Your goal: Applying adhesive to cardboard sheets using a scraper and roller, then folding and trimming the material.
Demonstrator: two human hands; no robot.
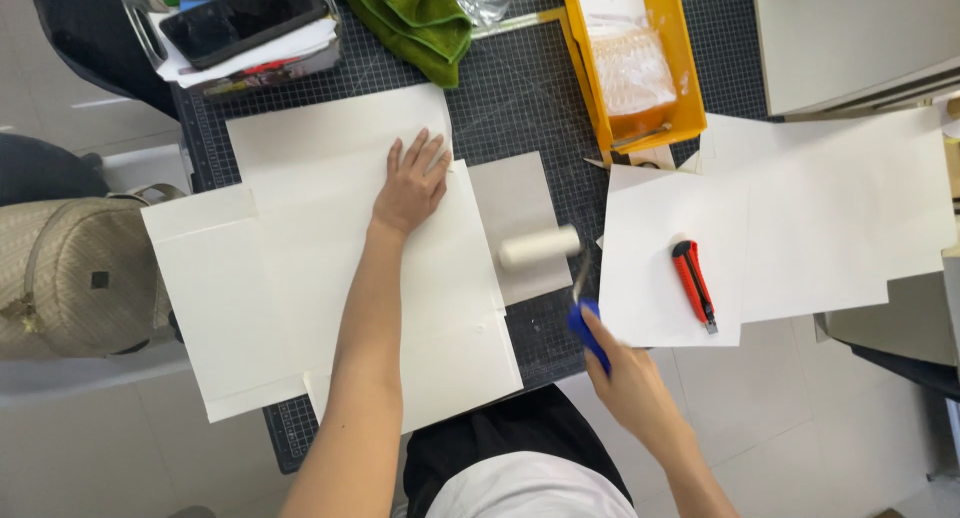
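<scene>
Dark gridded cutting mat [520,88] over pale floor; left hand [410,186] fingers spread on paper [300,268], right hand [625,378] fingers clamped on roller [545,248]

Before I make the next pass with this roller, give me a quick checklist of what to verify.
1. Left hand flat on the cream sheet, pinning it: ok.
2. Right hand gripping the roller's blue handle: ok.
3. Roller head resting on the grey board: ok.
4. Left-hand fingers apart from the roller head: ok.
5. Red utility knife lying aside on white paper, out of the roller's way: ok; blade out or retracted: cannot tell.
6. Glue coverage on the board: cannot tell.
</scene>
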